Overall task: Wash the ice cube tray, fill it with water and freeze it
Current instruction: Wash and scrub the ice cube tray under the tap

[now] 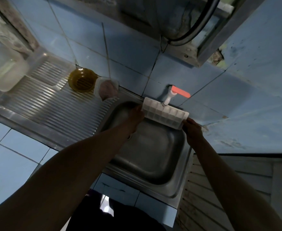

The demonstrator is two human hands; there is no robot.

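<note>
Over the sink [153, 157], seen from the head camera, the white ice cube tray [165, 115] is held level under the tap [167, 98], whose spout sits just above the tray's far edge. The left hand [137, 114] grasps the tray's left short end and the right hand [192, 129] grasps its right end, so each grip is closed on the tray. Whether water is running cannot be told. The tray looks like light, fairly stiff plastic; wet, it would likely be slippery, and once filled it would slop easily, so holding both short ends and keeping it flat seems wise. On the ribbed draining surface [45, 100] lie a yellow strainer [82, 80] and a small tub [106, 89].
</note>
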